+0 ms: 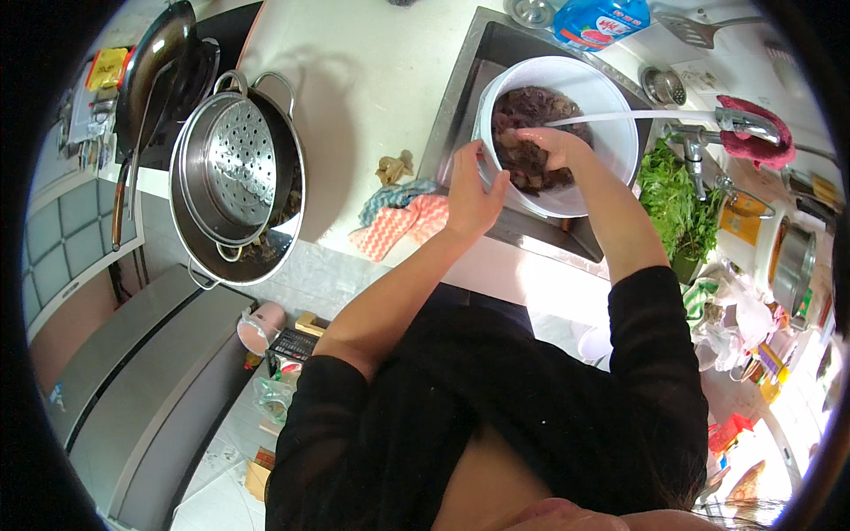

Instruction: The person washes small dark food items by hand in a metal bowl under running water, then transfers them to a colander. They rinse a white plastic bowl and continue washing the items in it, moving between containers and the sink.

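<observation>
A white plastic bucket (614, 166) stands tilted in the stainless steel sink (458, 86). Inside it lie dark, reddish-brown soaked food pieces (531, 109) in water; their exact kind is unclear. My left hand (477, 199) grips the bucket's near-left rim, thumb and fingers spread along it. Reaching into the bucket, my right hand (561, 149) is among the dark pieces, its fingertips partly hidden by them. From the chrome faucet (747, 126), a stream of water (617, 117) runs into the bucket just beyond my right hand.
Striped cloths (402, 222) and a crumpled brown scrap (394, 167) lie left of the sink. A large steel pot (292, 232) holding a perforated steamer (242, 159) overhangs the counter edge. Leafy greens (677, 206) and a blue detergent bottle (601, 23) border the sink.
</observation>
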`<state>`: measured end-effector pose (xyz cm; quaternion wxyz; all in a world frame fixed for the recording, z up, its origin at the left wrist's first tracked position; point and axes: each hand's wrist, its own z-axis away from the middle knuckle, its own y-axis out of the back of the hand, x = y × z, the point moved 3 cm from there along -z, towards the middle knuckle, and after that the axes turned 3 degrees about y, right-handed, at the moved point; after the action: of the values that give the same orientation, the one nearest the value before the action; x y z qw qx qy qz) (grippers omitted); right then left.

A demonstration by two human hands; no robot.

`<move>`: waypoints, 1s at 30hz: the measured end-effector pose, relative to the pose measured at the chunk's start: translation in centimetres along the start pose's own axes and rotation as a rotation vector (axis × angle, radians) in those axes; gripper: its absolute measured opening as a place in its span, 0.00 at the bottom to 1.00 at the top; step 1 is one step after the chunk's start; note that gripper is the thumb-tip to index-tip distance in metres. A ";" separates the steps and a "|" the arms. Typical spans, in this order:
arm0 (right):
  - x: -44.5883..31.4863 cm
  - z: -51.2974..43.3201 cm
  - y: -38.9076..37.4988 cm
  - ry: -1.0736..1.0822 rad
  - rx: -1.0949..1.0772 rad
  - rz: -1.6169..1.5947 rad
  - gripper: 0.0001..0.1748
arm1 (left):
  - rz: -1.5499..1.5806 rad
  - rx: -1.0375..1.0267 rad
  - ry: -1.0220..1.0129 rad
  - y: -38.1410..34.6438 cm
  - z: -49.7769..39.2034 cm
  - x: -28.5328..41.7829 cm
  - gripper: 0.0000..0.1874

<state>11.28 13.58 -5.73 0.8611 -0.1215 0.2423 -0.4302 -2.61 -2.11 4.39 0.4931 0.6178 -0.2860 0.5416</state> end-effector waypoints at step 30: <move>-3.9 -3.1 6.8 0.169 0.726 1.088 0.45 | -0.636 0.130 -0.436 -3.6 -7.4 5.2 0.24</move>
<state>12.33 20.80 -10.01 0.9200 0.3504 0.1754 0.0039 -1.01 6.87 7.78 0.5238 0.8061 -0.1436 0.2349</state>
